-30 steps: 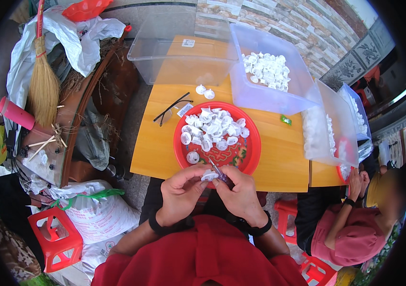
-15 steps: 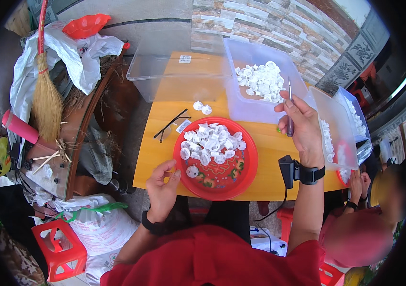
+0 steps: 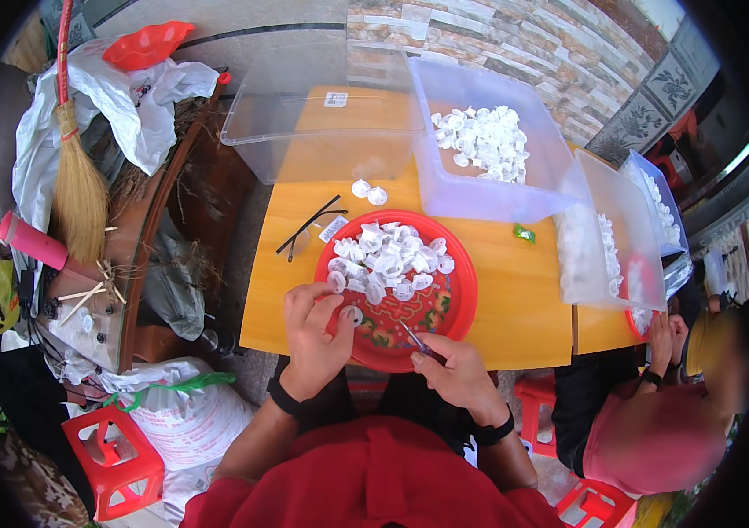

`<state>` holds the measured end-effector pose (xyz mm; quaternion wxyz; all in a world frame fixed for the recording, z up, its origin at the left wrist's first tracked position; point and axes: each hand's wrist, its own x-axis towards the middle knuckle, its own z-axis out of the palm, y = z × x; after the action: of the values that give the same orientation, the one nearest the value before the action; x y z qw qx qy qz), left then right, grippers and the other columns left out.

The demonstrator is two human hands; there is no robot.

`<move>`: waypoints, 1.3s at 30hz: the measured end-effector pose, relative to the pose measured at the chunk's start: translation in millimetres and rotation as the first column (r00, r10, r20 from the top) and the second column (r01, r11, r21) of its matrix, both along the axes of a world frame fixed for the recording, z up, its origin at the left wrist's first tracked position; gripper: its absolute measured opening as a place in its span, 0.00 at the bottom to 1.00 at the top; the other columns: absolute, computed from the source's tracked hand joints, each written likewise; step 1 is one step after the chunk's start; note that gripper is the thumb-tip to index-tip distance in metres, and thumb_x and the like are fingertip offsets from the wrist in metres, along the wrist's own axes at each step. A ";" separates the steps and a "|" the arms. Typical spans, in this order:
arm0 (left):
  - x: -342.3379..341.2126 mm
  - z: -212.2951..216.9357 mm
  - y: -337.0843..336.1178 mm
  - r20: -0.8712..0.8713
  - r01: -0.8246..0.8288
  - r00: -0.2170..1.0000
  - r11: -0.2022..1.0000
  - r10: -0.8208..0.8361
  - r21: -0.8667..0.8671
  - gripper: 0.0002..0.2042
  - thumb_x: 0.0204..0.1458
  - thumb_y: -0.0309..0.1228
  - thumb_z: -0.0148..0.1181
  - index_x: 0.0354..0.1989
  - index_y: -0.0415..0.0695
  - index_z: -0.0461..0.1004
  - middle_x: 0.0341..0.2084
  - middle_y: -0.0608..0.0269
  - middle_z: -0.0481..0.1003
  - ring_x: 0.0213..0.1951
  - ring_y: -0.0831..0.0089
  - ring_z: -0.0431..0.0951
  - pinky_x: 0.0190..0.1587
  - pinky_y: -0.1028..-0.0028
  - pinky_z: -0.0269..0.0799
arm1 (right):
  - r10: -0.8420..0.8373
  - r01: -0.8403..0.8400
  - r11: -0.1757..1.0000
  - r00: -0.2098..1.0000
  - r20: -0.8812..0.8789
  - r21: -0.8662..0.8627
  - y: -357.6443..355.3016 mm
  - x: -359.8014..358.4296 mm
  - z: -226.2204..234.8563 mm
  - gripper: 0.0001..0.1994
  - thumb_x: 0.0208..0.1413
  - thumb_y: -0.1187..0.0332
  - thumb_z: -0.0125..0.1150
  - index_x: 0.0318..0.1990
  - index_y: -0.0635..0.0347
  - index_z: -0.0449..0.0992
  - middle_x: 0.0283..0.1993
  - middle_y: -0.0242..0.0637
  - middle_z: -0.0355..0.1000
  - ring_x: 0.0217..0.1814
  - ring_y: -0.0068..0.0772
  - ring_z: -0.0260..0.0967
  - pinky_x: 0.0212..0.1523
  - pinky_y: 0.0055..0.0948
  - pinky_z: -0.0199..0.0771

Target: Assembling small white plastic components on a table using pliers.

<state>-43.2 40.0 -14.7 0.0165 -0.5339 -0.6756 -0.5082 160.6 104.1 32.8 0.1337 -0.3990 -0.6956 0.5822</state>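
My left hand (image 3: 313,339) is at the near left of a red round tray (image 3: 464,304), its thumb and fingers closed on a small round white plastic piece (image 3: 353,316). Over the tray's near rim, my right hand (image 3: 462,374) grips a slim hand tool (image 3: 421,344) with a dark handle and a thin metal shaft. The tool's tip points toward the left hand, apart from the piece; whether it is a blade or a screwdriver cannot be made out. A heap of similar white plastic pieces (image 3: 392,255) fills the tray's far part.
Behind the tray stand a clear bin (image 3: 260,158) and a bin (image 3: 445,198) of white pieces. Eyeglasses (image 3: 308,227), two loose white pieces (image 3: 369,191) and a green packet (image 3: 524,233) lie on the yellow table (image 3: 515,308). Another person (image 3: 647,431) sits at the right.
My right hand has come down and left with the tool, from beside the bin to the tray's near rim. My left hand has moved slightly up and closed on the white piece.
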 end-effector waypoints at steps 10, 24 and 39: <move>7.9 2.3 -7.8 -0.112 0.110 0.984 0.971 -0.136 -0.210 0.09 0.39 0.20 0.60 0.31 0.41 0.74 0.29 0.62 0.74 0.35 0.65 0.71 0.41 0.66 0.62 | -0.033 0.030 0.998 0.998 -0.055 -0.056 -10.2 -2.8 -1.9 0.13 0.53 0.72 0.56 0.45 0.68 0.71 0.33 0.37 0.71 0.33 0.21 0.65 0.34 0.23 0.66; 26.0 24.2 -28.0 0.926 0.433 -0.253 0.823 -0.280 0.367 0.10 0.53 0.23 0.54 0.43 0.35 0.72 0.38 0.57 0.75 0.40 0.72 0.74 0.45 0.73 0.70 | -0.089 0.113 0.990 0.968 -0.235 0.087 -18.1 -23.7 13.4 0.08 0.49 0.75 0.56 0.38 0.66 0.71 0.29 0.38 0.69 0.31 0.24 0.67 0.33 0.26 0.66; 35.1 27.5 -27.3 0.921 0.523 0.065 0.799 -0.384 0.297 0.12 0.51 0.19 0.55 0.45 0.35 0.71 0.40 0.58 0.74 0.41 0.74 0.75 0.45 0.76 0.72 | -0.124 0.159 0.963 0.978 -0.168 0.216 -22.5 -19.8 22.6 0.05 0.49 0.75 0.55 0.33 0.66 0.70 0.22 0.41 0.65 0.22 0.32 0.63 0.24 0.30 0.63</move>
<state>-8.1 12.7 12.8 -0.5881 -0.2908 -0.3640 -0.6612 140.8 81.7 55.4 0.2730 -0.3840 -0.7153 0.5161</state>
